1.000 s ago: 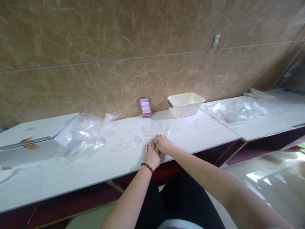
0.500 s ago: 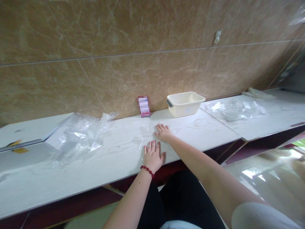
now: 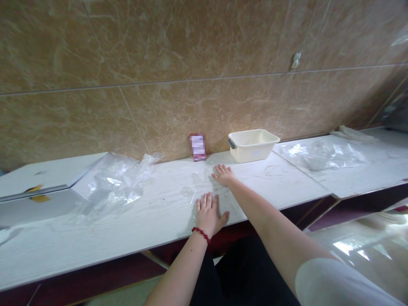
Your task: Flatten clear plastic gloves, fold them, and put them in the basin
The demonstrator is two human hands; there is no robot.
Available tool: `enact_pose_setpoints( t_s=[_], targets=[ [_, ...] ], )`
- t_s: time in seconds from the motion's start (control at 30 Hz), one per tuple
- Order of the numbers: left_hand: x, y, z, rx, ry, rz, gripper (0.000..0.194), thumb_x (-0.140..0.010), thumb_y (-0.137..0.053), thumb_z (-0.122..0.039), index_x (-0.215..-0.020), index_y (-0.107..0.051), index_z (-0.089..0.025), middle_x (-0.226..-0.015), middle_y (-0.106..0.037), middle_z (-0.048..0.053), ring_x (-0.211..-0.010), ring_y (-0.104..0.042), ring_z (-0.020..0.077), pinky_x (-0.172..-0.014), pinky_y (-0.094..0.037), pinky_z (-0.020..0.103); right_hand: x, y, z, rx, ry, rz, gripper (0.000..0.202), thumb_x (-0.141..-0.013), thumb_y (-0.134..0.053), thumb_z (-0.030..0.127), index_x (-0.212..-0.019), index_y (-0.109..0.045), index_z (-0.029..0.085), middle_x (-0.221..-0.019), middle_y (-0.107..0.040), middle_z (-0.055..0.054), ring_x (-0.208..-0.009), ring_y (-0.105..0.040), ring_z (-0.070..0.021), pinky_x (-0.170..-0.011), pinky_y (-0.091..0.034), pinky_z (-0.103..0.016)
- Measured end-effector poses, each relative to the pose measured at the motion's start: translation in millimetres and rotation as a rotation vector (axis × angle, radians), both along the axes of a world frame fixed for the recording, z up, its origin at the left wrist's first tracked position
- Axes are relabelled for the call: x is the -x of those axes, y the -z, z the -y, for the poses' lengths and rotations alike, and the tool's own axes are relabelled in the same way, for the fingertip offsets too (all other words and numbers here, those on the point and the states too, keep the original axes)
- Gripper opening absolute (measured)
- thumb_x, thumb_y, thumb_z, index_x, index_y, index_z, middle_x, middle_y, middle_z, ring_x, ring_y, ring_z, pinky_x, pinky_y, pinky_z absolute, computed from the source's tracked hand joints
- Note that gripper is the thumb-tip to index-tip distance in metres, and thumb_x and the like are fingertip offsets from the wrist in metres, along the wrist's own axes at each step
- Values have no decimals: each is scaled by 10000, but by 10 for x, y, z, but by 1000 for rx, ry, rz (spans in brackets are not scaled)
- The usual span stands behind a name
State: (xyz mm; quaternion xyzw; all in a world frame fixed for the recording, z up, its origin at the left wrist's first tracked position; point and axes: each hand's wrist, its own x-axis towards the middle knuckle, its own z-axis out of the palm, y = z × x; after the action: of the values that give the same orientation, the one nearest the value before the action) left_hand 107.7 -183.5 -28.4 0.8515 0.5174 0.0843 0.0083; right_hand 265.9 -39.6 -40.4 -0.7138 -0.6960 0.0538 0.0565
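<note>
My left hand (image 3: 209, 214), with a red bead bracelet at the wrist, lies flat with spread fingers near the front edge of the white counter (image 3: 127, 229). Farther back and a little to the right, my right hand (image 3: 223, 175) rests palm down, fingers apart. Thin clear plastic (image 3: 187, 192) lies flat on the counter beside and partly under the hands. A cream tub (image 3: 253, 153) with a grey handle stands behind my right hand. Against the wall leans a red-edged card or packet (image 3: 198, 147), its face blurred.
Crumpled clear plastic (image 3: 119, 180) lies at the left by a white panel (image 3: 47, 174) with yellow tape. More clear plastic (image 3: 328, 155) and a pale cloth-like item (image 3: 353, 133) lie at the right. A tiled wall (image 3: 178, 102) runs behind the counter.
The view has shifted slightly, so the tub, card and plastic appear a little lower and farther right. My left thumb is spread wider; both hands stay flat on the counter.
</note>
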Motion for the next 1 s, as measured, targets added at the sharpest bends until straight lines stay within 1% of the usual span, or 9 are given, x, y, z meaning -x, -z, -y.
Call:
enact_pose_setpoints(
  t_s=[0.13,0.23,0.3,0.37,0.47,0.53,0.6,0.73,1.0],
  targets=[
    [4,-19,0,18,4,28,702,-710,-243,-585,-1280,-235,-176,-1353,-202,75,-1241,-88,256,-984,-17,442,-74,-63,-53,-29,34,-12,638,-786,-135,539,-1312,-145,179,-1373,-100,-35,-1242,-22,-219,-972,-50,-404],
    [8,-17,1,11,8,47,722,-702,-234,-605,-1277,-244,-169,-1349,-212,83,-1239,-92,260,-984,-21,439,-11,-145,-56,-108,94,-16,601,-815,-126,469,-1306,-166,126,-1368,-115,-64,-1241,-18,-229,-975,-53,-397],
    [9,-12,3,-9,14,51,724,-707,-222,-606,-1276,-247,-160,-1347,-217,86,-1238,-92,265,-985,-21,436,140,-186,-10,-154,82,-22,586,-825,-130,431,-1298,-186,90,-1361,-139,-90,-1240,-33,-237,-978,-62,-387],
    [9,-11,6,-19,20,43,723,-716,-206,-599,-1274,-255,-142,-1341,-230,93,-1236,-91,271,-984,-19,440,359,-197,82,-157,-14,-38,580,-823,-155,427,-1286,-221,84,-1355,-158,-102,-1237,-63,-245,-976,-95,-379],
    [8,-22,7,-10,24,22,714,-729,-189,-576,-1256,-291,-106,-1316,-276,116,-1227,-115,283,-980,-19,448,691,-159,251,-43,-189,-68,568,-821,-178,418,-1283,-235,91,-1351,-173,-109,-1231,-113,-246,-969,-137,-381],
    [7,-32,5,-10,23,18,712,-728,-197,-569,-1251,-299,-98,-1302,-297,126,-1216,-146,290,-978,-29,450,835,-123,325,29,-182,-78,575,-817,-206,408,-1284,-226,74,-1347,-173,-129,-1228,-132,-246,-968,-142,-383],
    [7,-38,1,-16,23,22,718,-720,-215,-573,-1259,-282,-105,-1305,-291,126,-1208,-160,296,-975,-42,452,896,-93,335,54,-149,-76,588,-813,-219,399,-1284,-213,47,-1347,-160,-144,-1232,-115,-244,-973,-119,-387],
    [7,-29,-5,-13,30,32,723,-717,-213,-582,-1275,-250,-124,-1334,-241,110,-1225,-114,289,-974,-44,456,867,-49,191,16,-140,-49,618,-810,-201,413,-1291,-177,26,-1354,-127,-140,-1239,-77,-226,-983,-70,-369],
    [11,-4,-22,40,36,0,728,-727,-149,-590,-1296,-204,-138,-1364,-165,84,-1237,-66,292,-975,-32,461,828,24,-166,-52,-96,27,763,-755,-144,580,-1301,-154,48,-1357,-112,-145,-1235,-68,-258,-976,-66,-378]
  ],
)
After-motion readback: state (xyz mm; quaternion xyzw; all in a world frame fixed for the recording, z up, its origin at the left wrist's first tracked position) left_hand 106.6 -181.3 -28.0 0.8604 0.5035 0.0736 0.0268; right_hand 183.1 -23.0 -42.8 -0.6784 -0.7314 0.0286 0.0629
